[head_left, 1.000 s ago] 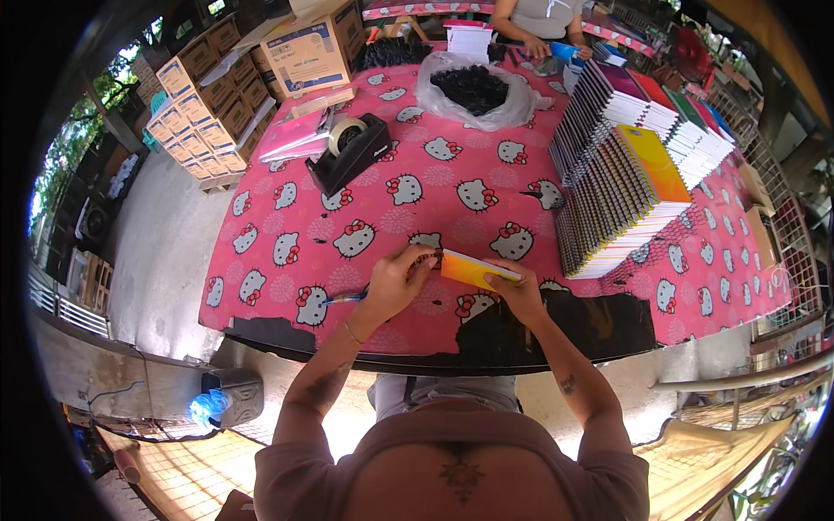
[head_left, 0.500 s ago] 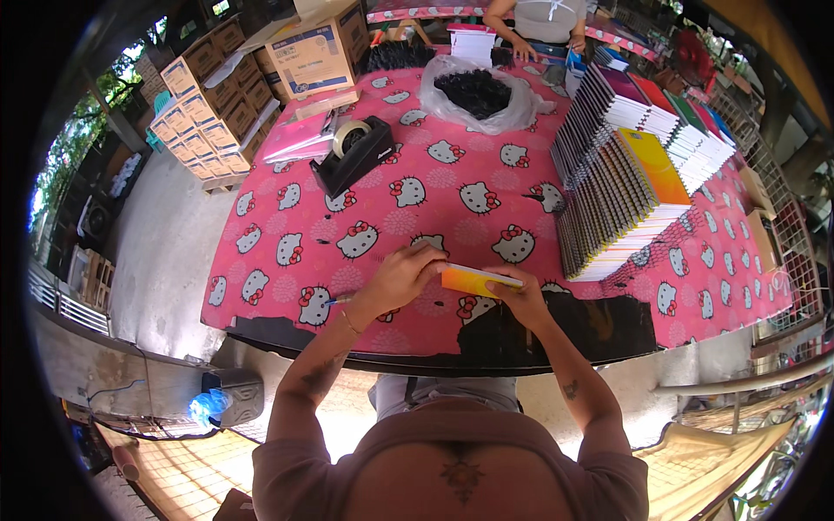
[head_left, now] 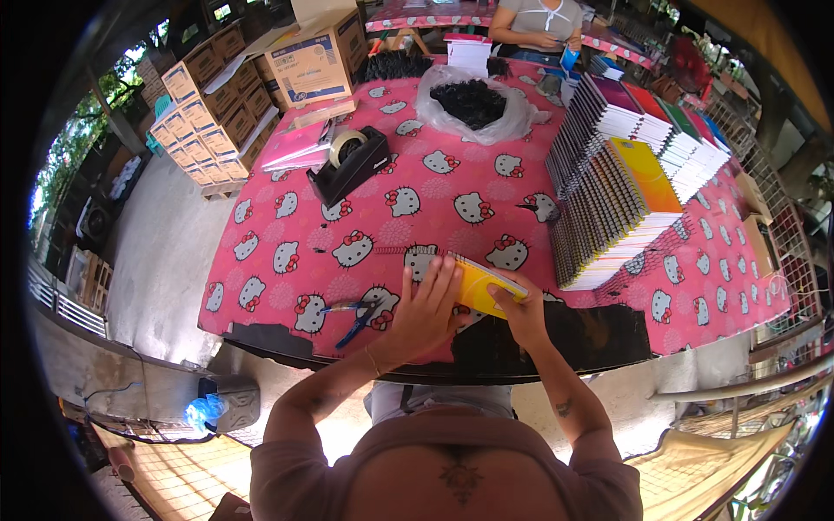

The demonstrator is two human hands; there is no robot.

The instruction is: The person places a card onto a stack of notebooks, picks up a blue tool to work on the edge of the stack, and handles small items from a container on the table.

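A yellow-orange notebook (head_left: 483, 287) is tilted above the near part of the table. My right hand (head_left: 521, 309) grips its right end, thumb on the cover and fingers behind. Stretched out flat, the fingers of my left hand (head_left: 431, 302) rest against the notebook's left end and hide it. A thin wire coil (head_left: 395, 251) runs leftward across the cloth from behind my left fingertips. Blue-handled pliers (head_left: 354, 325) lie on the cloth to the left of my left wrist.
Spiral notebooks (head_left: 608, 213) stand in tall stacks at right. A black tape dispenser (head_left: 352, 165), a plastic bag of black coils (head_left: 469, 104) and pink notebooks (head_left: 298, 143) lie farther back. Cartons (head_left: 310, 65) stand at far left. Another person (head_left: 543, 30) works across the table.
My left hand has gone from pinching near the notebook's upper left corner to lying flat along its left end. The notebook's cover shows more, and the pliers have come into view.
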